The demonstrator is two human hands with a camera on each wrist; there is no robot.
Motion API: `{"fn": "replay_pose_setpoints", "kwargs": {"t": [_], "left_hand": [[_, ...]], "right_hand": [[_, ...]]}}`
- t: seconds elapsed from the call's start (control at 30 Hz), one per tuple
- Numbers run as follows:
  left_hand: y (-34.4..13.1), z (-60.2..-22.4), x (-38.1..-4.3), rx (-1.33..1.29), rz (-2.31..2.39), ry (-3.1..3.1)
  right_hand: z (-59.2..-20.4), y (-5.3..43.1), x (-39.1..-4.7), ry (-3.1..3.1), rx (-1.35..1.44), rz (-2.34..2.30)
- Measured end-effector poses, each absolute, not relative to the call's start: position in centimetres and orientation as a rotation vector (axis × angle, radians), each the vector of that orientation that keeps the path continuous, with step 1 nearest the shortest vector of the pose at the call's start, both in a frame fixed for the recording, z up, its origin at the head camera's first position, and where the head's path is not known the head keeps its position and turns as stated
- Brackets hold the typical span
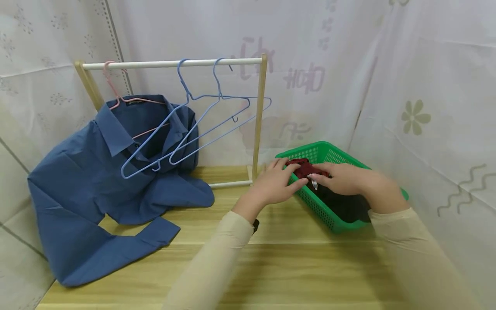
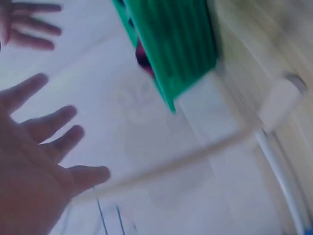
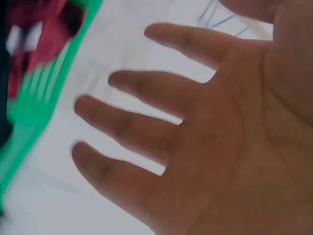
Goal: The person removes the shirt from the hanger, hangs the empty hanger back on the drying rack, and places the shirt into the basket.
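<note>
A green plastic basket [image 1: 315,206] stands at the right of the table, with a dark red garment [image 1: 304,168] and black cloth [image 1: 342,202] inside. A small white tag [image 1: 314,184] shows on the cloth. My left hand [image 1: 276,183] is over the basket's left edge, its fingers spread; the left wrist view shows nothing in its palm. My right hand [image 1: 339,178] hovers above the basket, and in the right wrist view its spread fingers [image 3: 142,85] are apart from the red garment. Both hands are nearest to the clothes in the basket.
A clothes rack [image 1: 170,64] with a white rail and wooden posts stands at the back left. A blue shirt [image 1: 77,185] hangs there on a pink hanger [image 1: 112,86], its sleeves lying on the wooden table [image 1: 294,275]. Two blue hangers [image 1: 155,165] hang beside it. White curtains surround the table.
</note>
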State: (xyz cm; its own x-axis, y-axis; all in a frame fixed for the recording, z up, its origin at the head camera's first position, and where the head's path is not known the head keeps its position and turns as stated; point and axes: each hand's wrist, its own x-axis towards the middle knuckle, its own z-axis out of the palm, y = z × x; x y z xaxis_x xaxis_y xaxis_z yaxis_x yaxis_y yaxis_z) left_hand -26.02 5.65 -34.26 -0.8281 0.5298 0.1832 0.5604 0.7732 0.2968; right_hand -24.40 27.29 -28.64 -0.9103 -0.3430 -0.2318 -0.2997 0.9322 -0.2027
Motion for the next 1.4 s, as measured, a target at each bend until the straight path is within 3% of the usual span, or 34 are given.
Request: {"fn": "replay_pose_setpoints", "kwargs": {"t": [0.3,0.6,1.4], "left_hand": [[-1.9,-37.5,-21.8,-0.531,-0.602,-2.961],[-7.8,-41.3,-20.6,-0.232,-0.517,-2.967],[-7.8,-40.8,-20.8,-0.173,-0.468,-2.953]], "right_hand": [[-35.0,19.3,-22.7,2.858,-0.549,-0.577],[-40.4,16.7,-21.7,2.999,-0.413,-0.671],[-40.2,16.1,-21.0,3.051,-0.387,-0.636]]}}
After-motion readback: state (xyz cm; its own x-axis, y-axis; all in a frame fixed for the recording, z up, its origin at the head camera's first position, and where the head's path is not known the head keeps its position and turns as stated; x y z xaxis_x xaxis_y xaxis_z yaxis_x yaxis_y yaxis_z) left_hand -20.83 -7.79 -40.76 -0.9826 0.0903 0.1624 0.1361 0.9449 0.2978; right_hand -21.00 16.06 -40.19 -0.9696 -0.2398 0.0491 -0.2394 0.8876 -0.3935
